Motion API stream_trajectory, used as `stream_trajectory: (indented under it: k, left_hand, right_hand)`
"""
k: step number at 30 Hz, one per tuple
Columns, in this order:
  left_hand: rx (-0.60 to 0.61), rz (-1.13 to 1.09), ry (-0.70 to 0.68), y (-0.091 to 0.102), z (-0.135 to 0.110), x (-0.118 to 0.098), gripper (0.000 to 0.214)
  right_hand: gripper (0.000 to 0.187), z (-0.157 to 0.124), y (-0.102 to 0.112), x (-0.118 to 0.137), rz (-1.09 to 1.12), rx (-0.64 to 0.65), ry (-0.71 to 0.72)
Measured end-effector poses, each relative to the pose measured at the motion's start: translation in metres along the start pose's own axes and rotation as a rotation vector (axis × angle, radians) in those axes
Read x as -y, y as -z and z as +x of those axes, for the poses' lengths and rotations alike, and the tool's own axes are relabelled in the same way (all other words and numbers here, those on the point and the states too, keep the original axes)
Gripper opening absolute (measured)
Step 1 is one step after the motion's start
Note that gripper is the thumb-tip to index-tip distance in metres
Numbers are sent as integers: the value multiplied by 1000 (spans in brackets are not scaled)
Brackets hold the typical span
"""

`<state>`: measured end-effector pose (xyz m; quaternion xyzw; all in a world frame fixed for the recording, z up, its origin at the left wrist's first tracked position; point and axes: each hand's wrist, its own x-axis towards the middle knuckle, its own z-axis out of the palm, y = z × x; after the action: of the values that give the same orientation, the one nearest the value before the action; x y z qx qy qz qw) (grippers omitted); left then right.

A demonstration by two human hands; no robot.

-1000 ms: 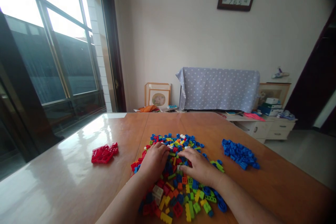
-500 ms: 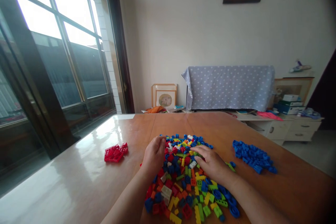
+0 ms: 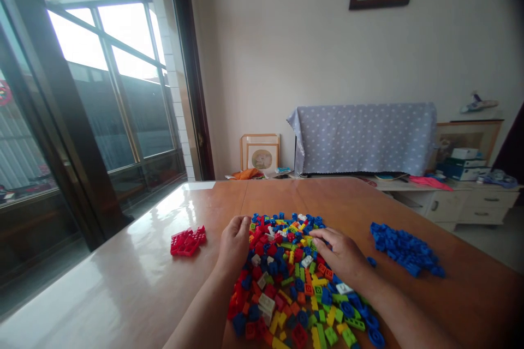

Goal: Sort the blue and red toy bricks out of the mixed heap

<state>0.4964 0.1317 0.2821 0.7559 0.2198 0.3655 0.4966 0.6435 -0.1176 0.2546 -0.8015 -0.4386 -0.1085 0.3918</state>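
A wide heap of mixed toy building bricks [image 3: 282, 283] lies on the table in front of me, in red, blue, yellow, green, orange and white. My left hand [image 3: 234, 240] stands on edge along the heap's upper left side, its fingers loosely bent toward the bricks. Its palm and thumb are hidden. Over the heap's upper right side, my right hand [image 3: 338, 248] reaches in with fingers stretched and apart, and no brick shows in it. Red bricks lie close to the left fingertips. Near the right wrist is a small blue brick [image 3: 371, 262].
A small pile of red bricks [image 3: 188, 241] sits on the left of the glossy brown table [image 3: 303, 196]. At the right is a pile of blue bricks [image 3: 405, 249]. Beyond the table stand a cloth-covered object [image 3: 364, 139] and a low white cabinet [image 3: 454, 204].
My left hand has shifted left to the heap's edge, and my right hand has moved slightly right. The gap between them is wider. The whole view has shifted a little.
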Motion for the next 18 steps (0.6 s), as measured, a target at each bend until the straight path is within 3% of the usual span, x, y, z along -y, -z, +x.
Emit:
stream_trajectory:
  k: [18]
  left_hand:
    - [-1, 29, 59, -3, -1, 0, 44]
  right_hand:
    - [30, 0, 2, 8, 15, 33, 1]
